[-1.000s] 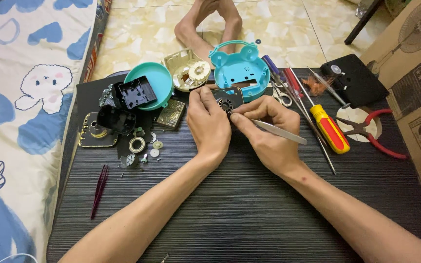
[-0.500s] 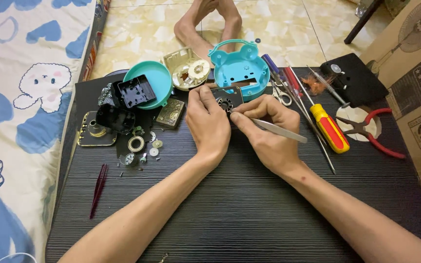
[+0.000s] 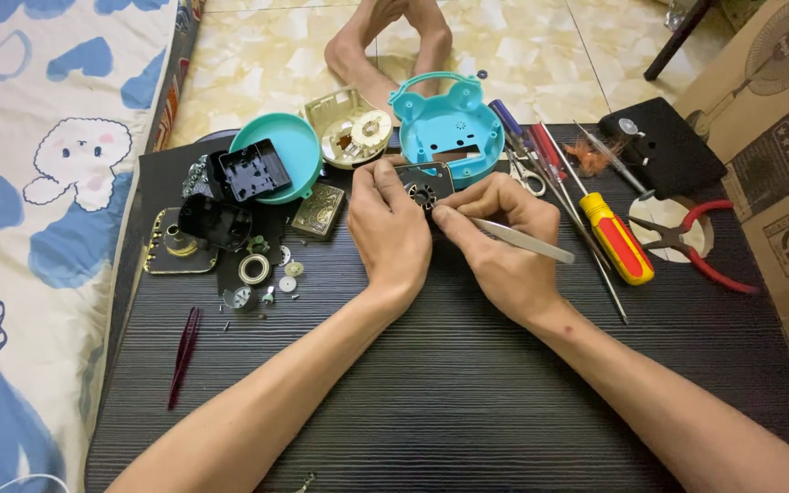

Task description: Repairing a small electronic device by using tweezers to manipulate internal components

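left hand (image 3: 389, 228) pinches the small black square mechanism plate w/ a round toothed hub (image 3: 424, 190), propping it on the dark ribbed bench (image 3: 468, 383) just in front of the teal plastic clock shell (image 3: 449, 128). right hand (image 3: 495, 239) is closed round slim silver metal tweezers (image 3: 524, 241), tips at the hub.

risks, as i judge them: tweezer tips could slip off the hub and flick whatever tiny part they grip; it'd vanish in the bench grooves or roll off the edge. loose small white and grey gears and washers (image 3: 262, 274) lie near the left forearm, so a wrist shift could scatter them. too much squeeze could tilt the plate. red-and-yellow-handled screwdriver (image 3: 618, 239) lies just beside the right hand, easy to knock.
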